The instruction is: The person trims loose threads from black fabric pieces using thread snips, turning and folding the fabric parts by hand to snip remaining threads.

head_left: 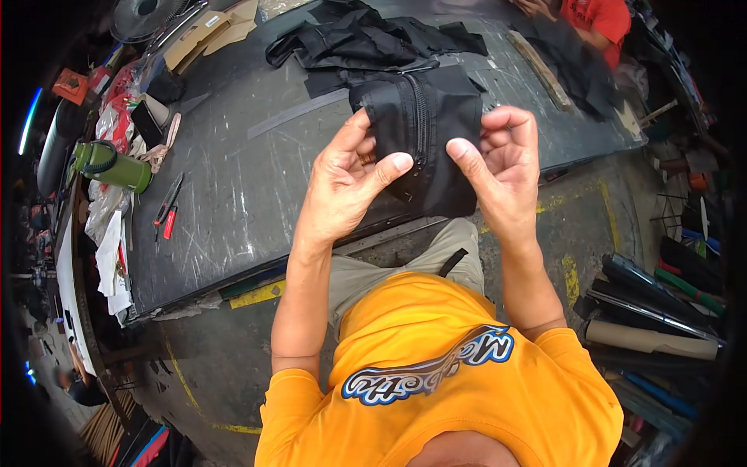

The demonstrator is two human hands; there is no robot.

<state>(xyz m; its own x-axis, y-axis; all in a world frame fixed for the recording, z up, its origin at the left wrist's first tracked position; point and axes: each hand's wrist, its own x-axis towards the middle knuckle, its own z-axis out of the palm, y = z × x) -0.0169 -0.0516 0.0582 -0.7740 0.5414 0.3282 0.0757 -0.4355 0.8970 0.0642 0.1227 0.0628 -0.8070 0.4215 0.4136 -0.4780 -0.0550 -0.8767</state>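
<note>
A black fabric pouch (455,113) with a zipper (420,117) running along its upper face is held up over the table's near edge. My left hand (354,175) grips its left side, thumb on the front near the zipper and fingers behind. On the other side, my right hand (502,163) pinches the pouch between its thumb, on the front, and fingers partly hidden at the edge. The zipper looks closed along the part that shows. Just beyond the pouch lies a heap of black fabric (350,39).
The scratched dark table (226,179) carries a red-handled tool (169,222), a green bottle (117,167), a cardboard box (198,39) and a wooden strip (538,68). Another person in a red shirt (599,19) is at the far right. Rolls of material (650,338) lie to my right.
</note>
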